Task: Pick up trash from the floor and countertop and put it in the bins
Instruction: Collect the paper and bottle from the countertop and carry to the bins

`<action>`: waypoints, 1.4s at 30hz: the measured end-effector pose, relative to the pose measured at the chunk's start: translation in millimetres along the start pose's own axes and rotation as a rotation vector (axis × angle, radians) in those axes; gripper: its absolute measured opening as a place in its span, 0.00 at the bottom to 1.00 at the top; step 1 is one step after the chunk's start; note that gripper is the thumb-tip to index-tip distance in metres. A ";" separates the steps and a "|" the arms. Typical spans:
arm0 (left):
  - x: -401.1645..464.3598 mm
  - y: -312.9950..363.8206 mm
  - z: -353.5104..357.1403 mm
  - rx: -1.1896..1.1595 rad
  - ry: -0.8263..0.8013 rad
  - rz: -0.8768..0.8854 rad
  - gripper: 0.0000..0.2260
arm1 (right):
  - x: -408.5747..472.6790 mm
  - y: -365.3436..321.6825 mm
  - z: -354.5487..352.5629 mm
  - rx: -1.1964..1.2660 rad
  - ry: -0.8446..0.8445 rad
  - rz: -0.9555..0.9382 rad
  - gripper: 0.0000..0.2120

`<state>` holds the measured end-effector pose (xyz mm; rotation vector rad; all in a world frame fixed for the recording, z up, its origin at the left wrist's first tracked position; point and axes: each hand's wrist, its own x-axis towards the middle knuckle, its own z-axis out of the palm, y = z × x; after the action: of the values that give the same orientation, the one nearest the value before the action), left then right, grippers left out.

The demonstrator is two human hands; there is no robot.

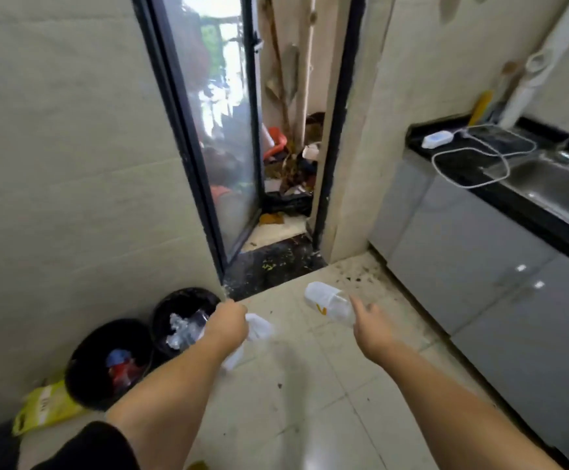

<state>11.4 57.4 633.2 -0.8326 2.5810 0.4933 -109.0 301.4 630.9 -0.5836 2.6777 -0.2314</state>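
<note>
We are holding a clear plastic cup (327, 301) in our right hand (371, 325), its long axis pointing up and left toward the doorway, and something white and crumpled (256, 329) pinched in our closed left hand (229, 322). The two black bins (107, 364) are sitting by the wall to the left, the far one just beside our left hand, so that hand is nearer.

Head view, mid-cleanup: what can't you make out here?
- White item in the left hand: blurred, half hidden by the fist.
- Right hand grip on the clear cup: fingers hidden behind the hand.
- Nearer bin contents: blurred.
- Yellow bag print: unreadable.
</note>
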 end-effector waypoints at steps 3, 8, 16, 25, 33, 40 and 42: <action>8.1 -72.2 0.4 -0.021 0.003 -0.118 0.14 | 23.7 -75.5 26.6 -0.051 -0.036 -0.067 0.31; 40.6 -186.8 2.7 -0.098 -0.034 -0.207 0.14 | 59.1 -189.1 77.7 -0.055 -0.092 -0.110 0.30; 146.1 -264.5 48.3 -0.345 -0.060 -0.265 0.10 | 143.9 -255.4 172.6 0.000 -0.124 -0.117 0.30; 316.7 -312.8 200.8 -0.478 0.034 -0.359 0.16 | 273.3 -269.1 346.0 0.101 -0.097 -0.185 0.31; 379.5 -332.0 308.8 -0.663 0.002 -0.468 0.24 | 312.1 -246.7 429.3 0.205 -0.009 -0.271 0.34; 342.9 -342.4 266.5 -0.753 -0.012 -0.388 0.32 | 302.4 -265.9 388.3 0.117 -0.060 -0.248 0.32; 320.4 -356.0 247.0 -0.710 -0.019 -0.401 0.28 | 294.5 -291.4 370.8 0.115 -0.079 -0.281 0.32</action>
<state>49.8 -259.3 198.9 -1.5110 2.1187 1.3006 -98.8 -115.8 263.4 -0.9109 2.4811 -0.4274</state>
